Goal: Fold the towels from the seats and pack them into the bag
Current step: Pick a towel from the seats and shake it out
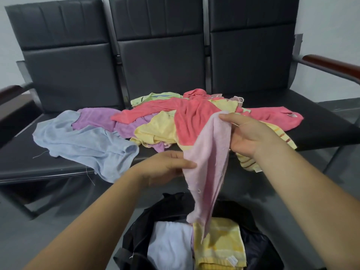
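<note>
A pale pink towel (pixel 208 160) hangs in the air in front of the seats. My right hand (pixel 251 135) pinches its upper edge and my left hand (pixel 165 166) pinches its left edge lower down. Its bottom end dangles over the open black bag (pixel 140 230) on the floor. Inside the bag lie a folded white towel (pixel 169 248) and a folded yellow towel (pixel 218 244). On the black seats (pixel 23 152) sits a loose pile: a red towel (pixel 192 117), yellow towels (pixel 155 131), purple towels (pixel 95 117) and a light blue towel (pixel 85 145) at the left.
The row of three black padded chairs has backrests (pixel 161 55) behind the pile and wooden armrests at the left (pixel 9 90) and right (pixel 331 65). Grey floor (pixel 58 227) surrounds the bag. A striped yellow towel (pixel 249 162) hangs over the seat's front edge.
</note>
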